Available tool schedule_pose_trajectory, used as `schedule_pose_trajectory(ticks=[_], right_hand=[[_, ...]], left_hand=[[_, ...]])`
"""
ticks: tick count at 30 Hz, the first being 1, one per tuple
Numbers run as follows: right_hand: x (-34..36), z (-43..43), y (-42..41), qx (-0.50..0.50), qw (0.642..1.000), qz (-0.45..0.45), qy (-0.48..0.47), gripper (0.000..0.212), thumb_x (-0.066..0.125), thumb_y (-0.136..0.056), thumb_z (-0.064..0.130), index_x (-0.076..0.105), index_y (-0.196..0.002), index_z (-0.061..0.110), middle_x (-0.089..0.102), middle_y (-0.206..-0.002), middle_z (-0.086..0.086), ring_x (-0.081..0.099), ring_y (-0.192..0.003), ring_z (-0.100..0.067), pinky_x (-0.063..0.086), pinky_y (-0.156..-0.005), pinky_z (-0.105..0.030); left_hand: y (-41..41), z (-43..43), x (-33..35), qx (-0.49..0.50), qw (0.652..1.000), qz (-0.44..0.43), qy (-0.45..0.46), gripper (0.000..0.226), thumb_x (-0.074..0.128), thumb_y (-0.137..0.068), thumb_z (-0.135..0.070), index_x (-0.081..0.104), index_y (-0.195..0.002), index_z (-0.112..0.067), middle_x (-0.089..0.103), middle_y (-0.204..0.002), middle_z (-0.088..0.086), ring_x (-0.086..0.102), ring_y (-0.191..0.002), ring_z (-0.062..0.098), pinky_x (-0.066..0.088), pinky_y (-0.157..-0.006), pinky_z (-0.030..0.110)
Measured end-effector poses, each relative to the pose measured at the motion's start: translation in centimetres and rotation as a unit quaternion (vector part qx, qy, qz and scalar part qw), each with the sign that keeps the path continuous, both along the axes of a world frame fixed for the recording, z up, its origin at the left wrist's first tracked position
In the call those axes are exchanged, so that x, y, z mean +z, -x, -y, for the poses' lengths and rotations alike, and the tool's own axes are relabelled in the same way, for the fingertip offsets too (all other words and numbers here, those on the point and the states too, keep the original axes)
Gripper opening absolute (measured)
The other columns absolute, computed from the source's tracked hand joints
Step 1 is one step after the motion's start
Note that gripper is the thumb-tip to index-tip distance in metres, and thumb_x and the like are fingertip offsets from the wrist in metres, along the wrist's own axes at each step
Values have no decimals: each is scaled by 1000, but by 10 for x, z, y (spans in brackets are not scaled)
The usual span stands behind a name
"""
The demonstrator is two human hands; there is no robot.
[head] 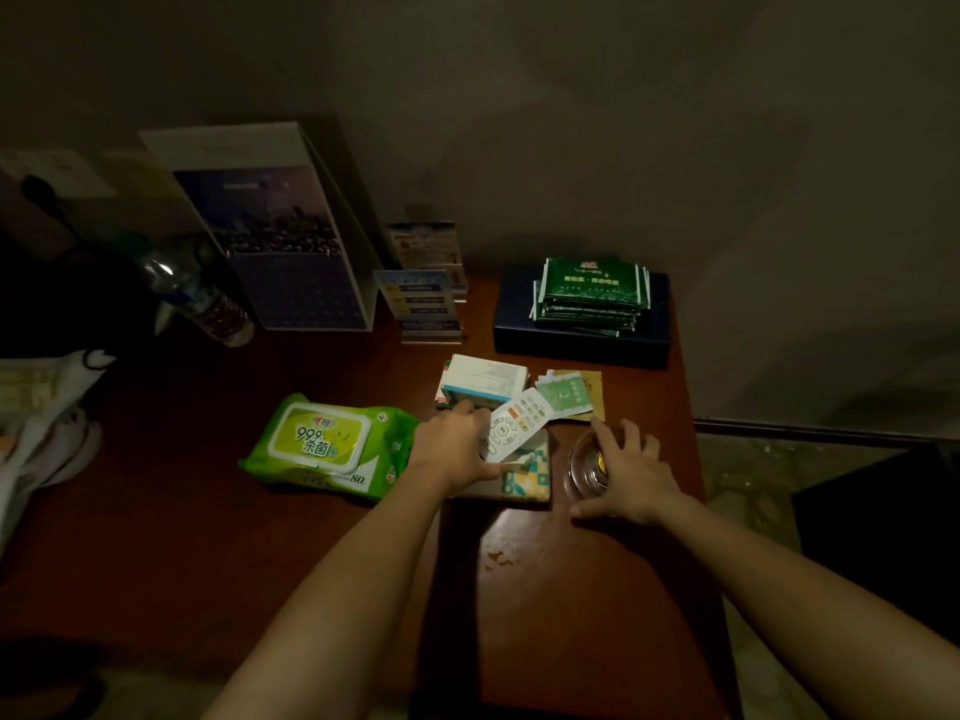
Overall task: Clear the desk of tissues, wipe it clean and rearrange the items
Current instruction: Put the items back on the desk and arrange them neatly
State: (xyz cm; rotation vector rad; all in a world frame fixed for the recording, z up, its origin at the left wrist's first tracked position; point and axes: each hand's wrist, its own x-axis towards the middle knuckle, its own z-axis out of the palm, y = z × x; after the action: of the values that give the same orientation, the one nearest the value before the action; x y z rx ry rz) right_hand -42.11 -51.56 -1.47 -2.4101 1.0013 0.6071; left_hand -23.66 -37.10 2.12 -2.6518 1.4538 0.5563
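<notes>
Head view.

- Left hand (457, 446): fingers curled round the near end of the remote (511, 426), holding it tilted above the tissue box (527, 478).
- Right hand (626, 478): fingers spread and bent over the glass ashtray (584, 472), thumb at its near rim. The hand grips the ashtray on the desk (571, 615), just right of the tissue box.
- Wipes pack (319, 446): flat, left of the left hand.
- White box (485, 379) and sachet (563, 400): just behind the remote.
- Dark box (582, 337): far right corner, green packets (592, 288) stacked on it.
- Bottle (200, 296): far left.
- Crumbs (498, 556): on the desk between the forearms.
</notes>
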Motion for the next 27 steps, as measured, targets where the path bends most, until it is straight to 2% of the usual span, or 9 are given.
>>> schedule_pose_trajectory(ticks=[2,3,6,8,13,18,23,27], right_hand=[[6,1,4,0,1000,20,21,115,71,-66,68,3,-151,30,-1,-158,-8,4,-142,-40,24,-111,-53],[9,2,7,1,998,38,46,106,68,-71,66,9,-151,31,4,-158,-7,8,-142,-38,25,-111,-51],[17,5,16,45,991,71,102,74,64,-83,47,27,-145,31,27,-149,-4,28,-131,-28,34,-105,-38],[17,5,18,70,991,72,84,65,65,-85,34,34,-142,29,37,-139,-1,35,-124,-23,37,-100,-33],[12,4,12,53,993,90,45,59,66,-85,20,41,-138,26,43,-133,-1,41,-121,-22,44,-96,-32],[6,2,12,45,992,104,47,53,66,-85,22,45,-134,22,45,-130,-2,43,-119,-22,44,-95,-32],[23,5,0,14,986,152,63,45,66,-84,27,51,-126,17,49,-118,-4,48,-111,-22,46,-88,-31],[38,23,-9,-36,979,181,85,44,70,-83,25,54,-121,14,50,-116,-6,51,-108,-24,47,-89,-34]], left_hand=[[2,1,2,-4,1000,2,0,58,70,-75,-58,53,-117,-22,54,-120,1,56,-105,21,50,-78,33],[3,1,4,-5,1000,1,3,58,70,-75,-58,53,-117,-23,54,-120,1,56,-105,20,50,-79,33],[6,5,8,-11,1000,1,10,57,71,-75,-55,53,-118,-23,53,-123,0,56,-107,20,52,-80,34],[9,7,9,-14,1000,0,7,55,71,-75,-53,53,-117,-23,53,-125,1,56,-107,20,52,-82,35],[10,15,4,-12,1000,-1,15,61,70,-75,-57,52,-122,-22,53,-124,1,55,-109,20,50,-82,35],[6,11,9,-4,1000,-2,10,55,70,-71,-65,52,-102,-23,55,-117,0,56,-102,20,52,-80,35],[-1,-1,24,8,1000,7,11,48,72,-73,-53,55,-106,-21,54,-122,2,57,-105,22,51,-82,35],[-9,-7,35,15,999,27,7,58,71,-75,-51,53,-121,-22,52,-124,2,56,-109,23,47,-83,34]])
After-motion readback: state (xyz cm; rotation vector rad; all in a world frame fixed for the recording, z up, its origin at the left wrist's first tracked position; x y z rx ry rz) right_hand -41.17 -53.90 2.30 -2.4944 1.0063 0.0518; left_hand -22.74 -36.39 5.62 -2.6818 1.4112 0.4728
